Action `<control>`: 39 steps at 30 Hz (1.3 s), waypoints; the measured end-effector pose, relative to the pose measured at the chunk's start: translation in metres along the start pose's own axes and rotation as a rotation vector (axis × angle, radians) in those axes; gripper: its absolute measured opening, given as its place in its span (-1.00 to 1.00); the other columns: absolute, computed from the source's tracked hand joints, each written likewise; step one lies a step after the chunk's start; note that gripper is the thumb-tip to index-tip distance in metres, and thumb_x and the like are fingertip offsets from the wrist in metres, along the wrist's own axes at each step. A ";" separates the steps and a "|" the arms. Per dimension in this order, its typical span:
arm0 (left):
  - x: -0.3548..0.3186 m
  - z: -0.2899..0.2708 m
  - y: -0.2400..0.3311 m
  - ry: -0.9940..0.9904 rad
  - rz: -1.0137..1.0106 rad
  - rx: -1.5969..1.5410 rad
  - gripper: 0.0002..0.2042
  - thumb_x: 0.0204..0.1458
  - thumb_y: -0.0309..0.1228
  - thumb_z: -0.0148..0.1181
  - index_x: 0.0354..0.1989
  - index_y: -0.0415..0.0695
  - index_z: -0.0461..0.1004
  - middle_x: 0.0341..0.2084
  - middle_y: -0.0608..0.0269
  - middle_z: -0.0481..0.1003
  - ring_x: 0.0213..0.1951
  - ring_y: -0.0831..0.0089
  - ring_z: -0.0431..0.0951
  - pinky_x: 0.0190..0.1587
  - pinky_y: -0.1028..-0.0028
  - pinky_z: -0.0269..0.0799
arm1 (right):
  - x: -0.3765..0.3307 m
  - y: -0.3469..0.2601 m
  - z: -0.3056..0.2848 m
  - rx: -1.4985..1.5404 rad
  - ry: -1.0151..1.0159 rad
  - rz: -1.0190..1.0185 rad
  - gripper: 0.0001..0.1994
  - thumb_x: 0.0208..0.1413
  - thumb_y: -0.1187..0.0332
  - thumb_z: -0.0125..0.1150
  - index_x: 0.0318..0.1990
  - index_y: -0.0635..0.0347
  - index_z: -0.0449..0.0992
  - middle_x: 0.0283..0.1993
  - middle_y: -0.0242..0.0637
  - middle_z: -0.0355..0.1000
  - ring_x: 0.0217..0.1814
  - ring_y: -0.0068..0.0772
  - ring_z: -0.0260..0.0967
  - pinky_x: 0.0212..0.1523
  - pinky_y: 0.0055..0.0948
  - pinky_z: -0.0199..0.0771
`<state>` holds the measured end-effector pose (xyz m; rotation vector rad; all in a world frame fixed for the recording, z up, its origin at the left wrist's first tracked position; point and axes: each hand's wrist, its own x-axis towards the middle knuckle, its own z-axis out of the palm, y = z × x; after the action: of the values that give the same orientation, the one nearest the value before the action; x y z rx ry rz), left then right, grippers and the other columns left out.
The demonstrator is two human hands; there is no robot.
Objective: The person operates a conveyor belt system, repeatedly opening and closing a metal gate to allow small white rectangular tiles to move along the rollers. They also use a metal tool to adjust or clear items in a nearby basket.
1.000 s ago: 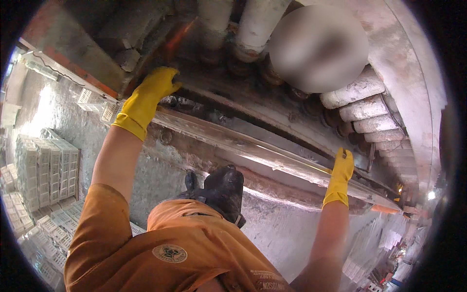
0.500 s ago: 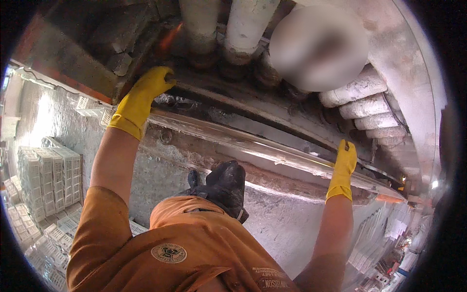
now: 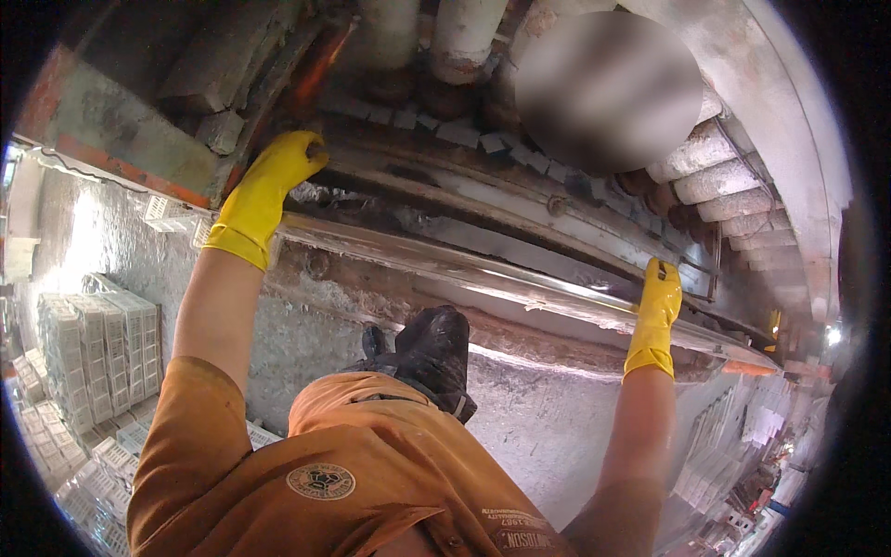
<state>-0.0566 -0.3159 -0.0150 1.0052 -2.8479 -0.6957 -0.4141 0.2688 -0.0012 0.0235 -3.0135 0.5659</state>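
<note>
A yellow rubber glove covers each of my hands. My left hand is closed at the left end of a long dark metal bar, its fingers curled over the far side. Well to the right, my right hand is curled round the same bar near its other end. Behind the bar runs a long, pale, dirty panel with a small round knob. Nearer to me a wet, shiny ledge stretches beneath both wrists. The fingertips of both hands are partly hidden.
Thick pale cylinders hang above the machine, several more at the right. Small pale blocks line the inside. An orange glow shows at the upper left. White plastic crates stand stacked on the left. A blurred patch hides part.
The panel with the knob and the row of pale blocks behind the bar have come into clearer view. Both my hands keep their grip and have hardly moved.
</note>
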 end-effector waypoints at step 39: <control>-0.101 0.030 -0.026 0.067 0.060 0.002 -0.58 0.05 -0.26 0.40 0.02 -0.25 0.61 -0.08 -0.12 0.64 0.02 -0.01 0.64 0.10 0.16 0.51 | -0.103 0.030 -0.029 0.266 -0.095 0.173 -0.51 0.28 -0.03 0.21 0.20 0.08 0.51 0.09 -0.13 0.55 -0.17 -0.06 0.60 -0.49 -0.17 0.72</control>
<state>0.0325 -0.2606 -0.0426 0.9204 -2.8091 -0.6413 -0.3100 0.3076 0.0066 -0.2024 -3.0243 1.0066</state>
